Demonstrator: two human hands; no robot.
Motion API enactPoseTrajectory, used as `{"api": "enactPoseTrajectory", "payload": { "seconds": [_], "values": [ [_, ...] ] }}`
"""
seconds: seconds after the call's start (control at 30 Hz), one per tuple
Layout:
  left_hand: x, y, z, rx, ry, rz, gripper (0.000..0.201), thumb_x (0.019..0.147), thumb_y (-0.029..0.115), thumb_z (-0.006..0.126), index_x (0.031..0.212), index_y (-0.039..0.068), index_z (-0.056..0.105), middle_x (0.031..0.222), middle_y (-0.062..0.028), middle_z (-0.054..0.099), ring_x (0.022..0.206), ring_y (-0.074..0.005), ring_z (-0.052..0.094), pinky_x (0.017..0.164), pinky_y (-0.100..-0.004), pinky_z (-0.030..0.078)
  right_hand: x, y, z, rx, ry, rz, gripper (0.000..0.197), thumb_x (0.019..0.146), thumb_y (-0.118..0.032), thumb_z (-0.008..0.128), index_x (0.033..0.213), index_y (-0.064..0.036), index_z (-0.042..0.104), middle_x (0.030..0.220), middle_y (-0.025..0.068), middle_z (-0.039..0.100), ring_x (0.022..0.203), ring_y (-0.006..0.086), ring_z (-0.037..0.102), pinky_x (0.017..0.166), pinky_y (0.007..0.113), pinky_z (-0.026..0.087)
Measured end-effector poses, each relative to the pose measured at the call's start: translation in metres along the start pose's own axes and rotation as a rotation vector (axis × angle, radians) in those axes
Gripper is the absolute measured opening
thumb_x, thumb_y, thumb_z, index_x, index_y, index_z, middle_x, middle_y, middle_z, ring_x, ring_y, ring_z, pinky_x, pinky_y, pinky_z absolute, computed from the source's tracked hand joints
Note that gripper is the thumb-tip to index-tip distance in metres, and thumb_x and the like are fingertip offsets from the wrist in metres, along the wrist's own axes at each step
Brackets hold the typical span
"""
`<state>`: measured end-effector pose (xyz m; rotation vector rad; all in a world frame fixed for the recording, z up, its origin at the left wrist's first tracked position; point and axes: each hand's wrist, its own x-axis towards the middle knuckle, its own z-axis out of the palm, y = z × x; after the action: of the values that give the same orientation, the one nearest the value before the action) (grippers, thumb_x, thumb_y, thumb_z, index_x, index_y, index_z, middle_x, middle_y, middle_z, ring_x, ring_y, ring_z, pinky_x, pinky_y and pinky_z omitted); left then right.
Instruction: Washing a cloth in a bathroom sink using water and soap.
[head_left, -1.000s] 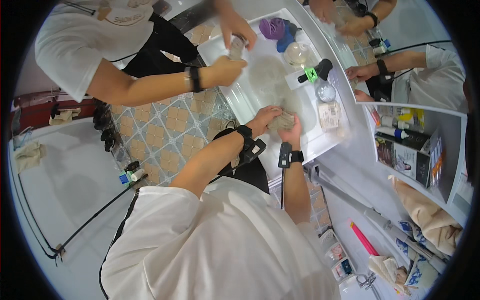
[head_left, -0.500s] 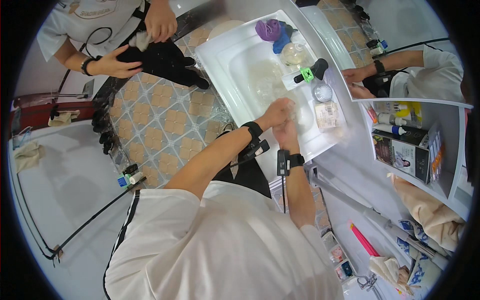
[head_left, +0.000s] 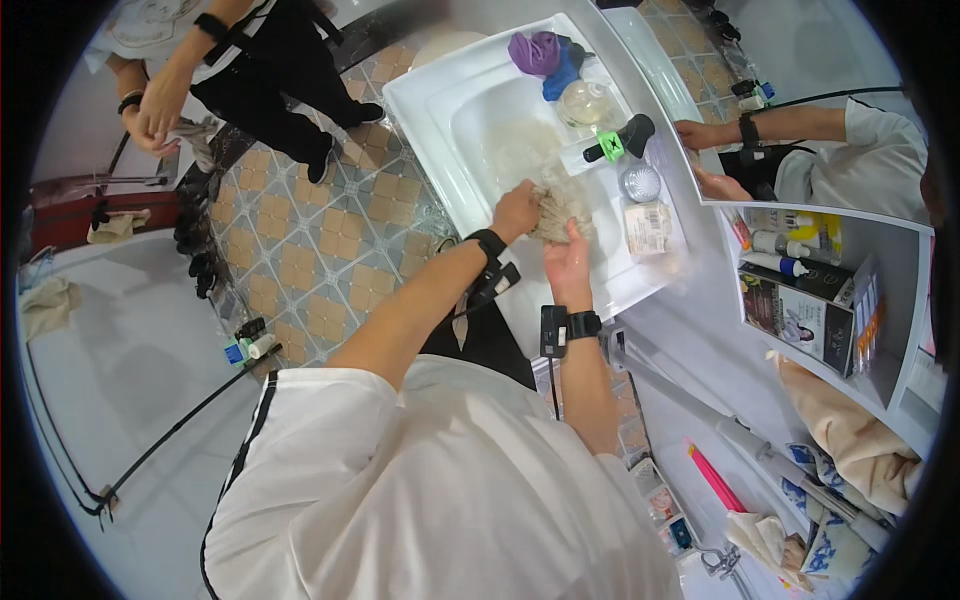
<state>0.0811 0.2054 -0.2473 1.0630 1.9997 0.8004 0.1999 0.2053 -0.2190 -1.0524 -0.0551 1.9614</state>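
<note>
A wet, crumpled beige-grey cloth [head_left: 553, 212] is bunched between my two hands over the white washbasin [head_left: 425, 95]. My left hand [head_left: 515, 212] is closed on the cloth's left side. At its near right edge, my right hand [head_left: 568, 266] holds it with the palm turned up; most of those fingers are hidden by the cloth. Cloudy water shows in the basin beyond. Close to the far right of my hands stands a black tap [head_left: 622, 140] with a green tag on it.
Along the basin's back ledge lie a purple cloth [head_left: 534, 53], a blue cloth [head_left: 563, 78], a clear round bowl [head_left: 584, 104], a ribbed silvery ball-shaped thing [head_left: 641, 183] and a wrapped pale block [head_left: 648, 229]. Another person [head_left: 150, 105] stands far left holding a greyish cloth. Right is an open shelf [head_left: 890, 330].
My hands have moved apart from being pressed together, and the cloth now shows between them. My left hand shifted left. The other person's hands moved left and lower.
</note>
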Motion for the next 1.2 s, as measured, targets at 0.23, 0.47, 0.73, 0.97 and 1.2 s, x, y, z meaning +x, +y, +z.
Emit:
{"api": "enactPoseTrajectory", "payload": {
  "seconds": [0.23, 0.47, 0.73, 0.97, 1.2],
  "values": [
    [0.003, -0.012, -0.025, -0.608, -0.022, -0.371, 0.018, 0.071, 0.007, 0.057, 0.088, 0.005, 0.056, 0.08, -0.0065, 0.057, 0.07, -0.0142, 0.056, 0.061, -0.0269, 0.047, 0.009, -0.013, -0.031, -0.264, 0.251, -0.117, 0.033, 0.082, -0.019, 0.053, 0.113, -0.009, 0.045, 0.112, 0.005, 0.047, 0.105, 0.0149, 0.042, 0.09, 0.035, 0.035],
    [0.027, -0.012, -0.029, -0.63, 0.05, -0.063, 0.028, 0.068, 0.004, 0.053, 0.096, 0.006, 0.057, 0.084, -0.0111, 0.058, 0.077, -0.0223, 0.056, 0.069, -0.0308, 0.046, 0.025, -0.012, -0.052, -0.499, 0.27, -0.041, 0.032, 0.079, -0.02, 0.055, 0.109, -0.0105, 0.048, 0.108, 0.005, 0.049, 0.099, 0.0165, 0.046, 0.083, 0.035, 0.039],
    [0.011, -0.009, -0.039, 0.763, -0.281, 0.27, 0.052, 0.076, 0.018, 0.051, 0.126, 0.022, 0.037, 0.136, -0.0106, 0.022, 0.126, -0.0321, 0.019, 0.098, -0.0522, 0.018, 0.009, -0.011, -0.022, -0.648, 0.187, 0.084, 0.024, 0.08, -0.012, 0.051, 0.102, -0.004, 0.053, 0.104, 0.0072, 0.056, 0.095, 0.0221, 0.054, 0.076, 0.032, 0.043],
    [0.033, -0.006, -0.023, 1.031, -0.442, 0.456, 0.056, 0.08, 0.042, 0.046, 0.131, 0.028, 0.028, 0.14, -0.007, 0.014, 0.129, -0.0317, 0.006, 0.097, -0.0601, 0.007, 0.049, 0.002, -0.033, -1.721, -0.069, -0.682, 0.042, 0.078, -0.006, 0.045, 0.12, -0.01, 0.044, 0.121, 0.0118, 0.046, 0.116, 0.0294, 0.038, 0.095, 0.044, 0.028],
    [0.066, -0.021, -0.032, 1.141, -0.573, 0.475, 0.055, 0.081, 0.047, 0.039, 0.132, 0.028, 0.027, 0.14, -0.0059, 0.014, 0.128, -0.0333, 0.007, 0.096, -0.0614, 0.003, 0.066, 0.045, -0.029, -2.267, 0.08, -0.503, 0.052, 0.081, -0.023, 0.047, 0.129, -0.0188, 0.03, 0.137, 0.0083, 0.023, 0.125, 0.0345, 0.018, 0.096, 0.058, 0.011]
  ]
}}
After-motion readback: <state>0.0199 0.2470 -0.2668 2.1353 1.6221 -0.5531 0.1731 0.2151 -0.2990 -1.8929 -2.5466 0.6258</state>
